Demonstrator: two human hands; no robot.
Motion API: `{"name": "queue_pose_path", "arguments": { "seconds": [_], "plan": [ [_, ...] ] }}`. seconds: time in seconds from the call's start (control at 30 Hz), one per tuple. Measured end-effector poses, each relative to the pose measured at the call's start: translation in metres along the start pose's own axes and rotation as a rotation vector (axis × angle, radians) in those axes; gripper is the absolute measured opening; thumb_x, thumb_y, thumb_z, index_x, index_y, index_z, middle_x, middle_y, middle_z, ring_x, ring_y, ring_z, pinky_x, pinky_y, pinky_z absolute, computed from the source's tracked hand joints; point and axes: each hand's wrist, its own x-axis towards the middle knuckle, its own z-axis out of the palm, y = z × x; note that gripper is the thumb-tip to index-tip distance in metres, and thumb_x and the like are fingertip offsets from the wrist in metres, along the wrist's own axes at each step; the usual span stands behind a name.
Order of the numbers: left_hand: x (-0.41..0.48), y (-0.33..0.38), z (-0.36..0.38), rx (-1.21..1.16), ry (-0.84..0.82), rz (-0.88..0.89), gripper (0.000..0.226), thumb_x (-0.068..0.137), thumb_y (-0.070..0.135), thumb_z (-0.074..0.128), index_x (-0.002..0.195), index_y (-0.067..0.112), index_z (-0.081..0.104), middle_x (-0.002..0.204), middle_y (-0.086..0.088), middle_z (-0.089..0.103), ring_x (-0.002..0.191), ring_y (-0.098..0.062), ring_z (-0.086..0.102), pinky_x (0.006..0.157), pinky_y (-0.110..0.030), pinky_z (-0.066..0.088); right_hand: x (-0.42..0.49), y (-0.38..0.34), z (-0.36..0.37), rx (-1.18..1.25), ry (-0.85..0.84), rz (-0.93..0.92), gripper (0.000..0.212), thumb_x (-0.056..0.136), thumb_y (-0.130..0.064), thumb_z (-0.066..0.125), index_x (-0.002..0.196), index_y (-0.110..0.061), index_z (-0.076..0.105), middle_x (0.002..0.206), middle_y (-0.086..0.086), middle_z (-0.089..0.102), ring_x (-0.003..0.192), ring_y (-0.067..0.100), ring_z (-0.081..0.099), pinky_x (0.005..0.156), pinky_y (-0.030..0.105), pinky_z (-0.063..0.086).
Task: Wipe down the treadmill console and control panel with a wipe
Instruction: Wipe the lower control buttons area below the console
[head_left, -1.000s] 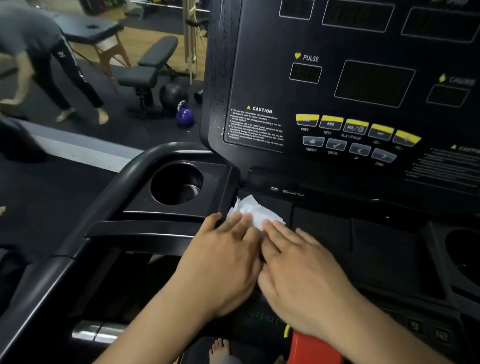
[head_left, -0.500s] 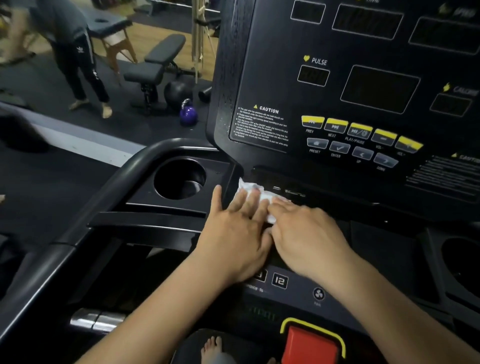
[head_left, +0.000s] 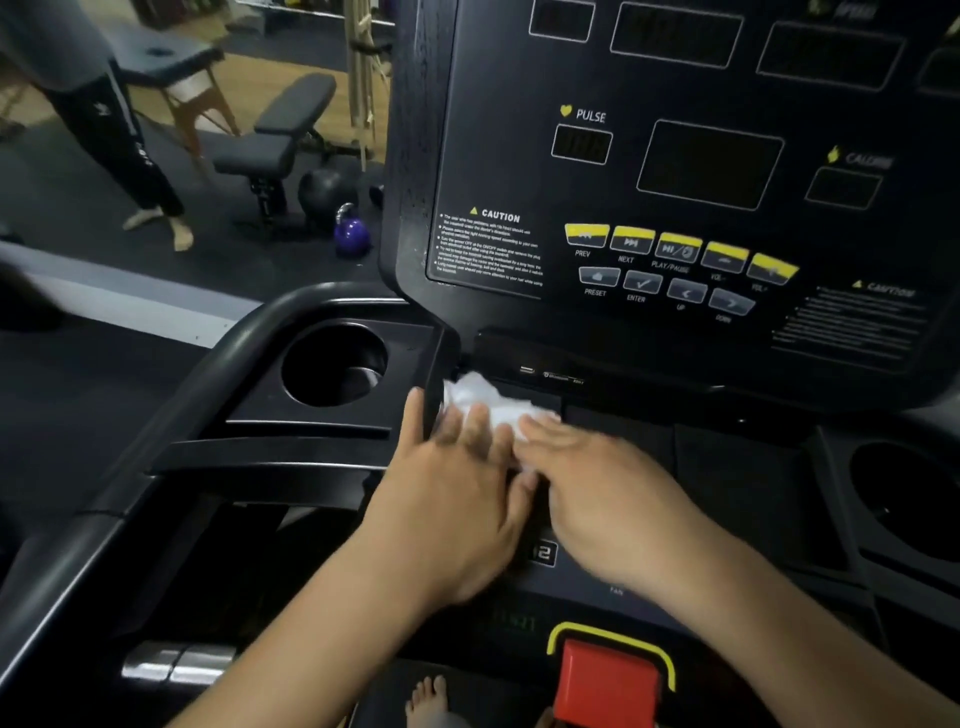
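White wipe (head_left: 485, 399) — left hand (head_left: 447, 499) (flat) atop

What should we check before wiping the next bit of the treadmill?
1. Both hands on the wipe: ok. The left hand and right hand press it with flat fingers.
2. Wipe touching the machine: ok. It lies on the ledge under the console.
3. Wipe wet enough: cannot tell.
4. Yellow buttons already wiped: cannot tell.
5. Red stop button not being touched: ok. Both arms are apart from it.
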Motion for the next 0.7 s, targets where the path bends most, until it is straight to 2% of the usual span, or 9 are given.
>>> {"name": "queue_pose_path", "arguments": {
  "seconds": [0.13,0.27,0.4,0.47,0.53,0.63,0.7],
  "plan": [
    [-0.013,0.003,-0.003,0.006,-0.019,0.031,0.081,0.085,0.052,-0.012,0.152,0.026,0.025,0.156,-0.011,0.034,0.146,-0.023,0.027,0.119,-0.056,-0.006,-0.015,-0.001,0.002,0.003,-0.015,-0.008,0.052,0.093,-0.013,0.038,0.143,-0.028,0.041,0.156,-0.014,0.029,0.144,0.004,0.021,0.117,0.036,0.02],
    [0.023,-0.004,-0.006,0.073,-0.018,-0.057,0.066,0.099,0.05,0.006,0.155,0.016,0.017,0.161,-0.013,0.022,0.15,-0.025,0.018,0.117,-0.062,-0.009,0.022,0.008,-0.005,-0.007,0.089,0.06,0.055,0.094,-0.012,0.038,0.146,-0.028,0.038,0.158,-0.012,0.028,0.144,0.009,0.024,0.114,0.036,0.027],
    [-0.01,0.004,-0.009,0.069,-0.006,0.041,0.076,0.089,0.053,-0.006,0.139,0.023,0.042,0.137,-0.007,0.053,0.136,-0.025,0.041,0.12,-0.056,0.002,-0.01,-0.003,0.01,0.048,0.027,0.023,0.053,0.09,-0.008,0.042,0.14,-0.024,0.045,0.149,-0.008,0.039,0.141,0.012,0.029,0.114,0.038,0.027],
    [-0.02,0.002,-0.013,0.006,-0.004,0.06,0.076,0.087,0.054,-0.006,0.132,0.03,0.05,0.131,-0.003,0.059,0.131,-0.023,0.048,0.121,-0.052,0.004,-0.02,-0.001,0.009,0.069,-0.003,-0.006,0.057,0.089,-0.005,0.041,0.142,-0.028,0.045,0.155,-0.013,0.032,0.144,0.005,0.02,0.118,0.035,0.017],
    [-0.007,-0.006,-0.013,-0.05,0.004,0.041,0.074,0.087,0.055,-0.005,0.129,0.033,0.053,0.128,0.001,0.062,0.127,-0.019,0.053,0.12,-0.055,0.001,-0.005,0.006,0.003,0.074,-0.033,-0.004,0.061,0.087,0.001,0.039,0.139,-0.03,0.049,0.157,-0.018,0.026,0.145,0.005,0.019,0.121,0.036,0.009],
    [0.011,-0.018,-0.014,-0.066,0.024,0.012,0.066,0.091,0.054,0.005,0.122,0.031,0.058,0.123,0.001,0.065,0.121,-0.018,0.057,0.119,-0.056,0.0,0.02,0.01,0.001,0.042,-0.005,-0.046,0.062,0.084,0.004,0.039,0.135,-0.028,0.054,0.157,-0.015,0.027,0.144,0.01,0.025,0.12,0.039,0.013],
    [0.004,-0.021,-0.014,-0.029,0.021,0.026,0.062,0.093,0.052,0.008,0.109,0.03,0.063,0.111,-0.002,0.07,0.11,-0.021,0.063,0.12,-0.055,0.008,0.014,0.01,0.007,0.019,0.0,-0.073,0.063,0.086,0.001,0.04,0.14,-0.029,0.049,0.158,-0.015,0.025,0.145,0.008,0.024,0.12,0.037,0.012]
  ]
}}
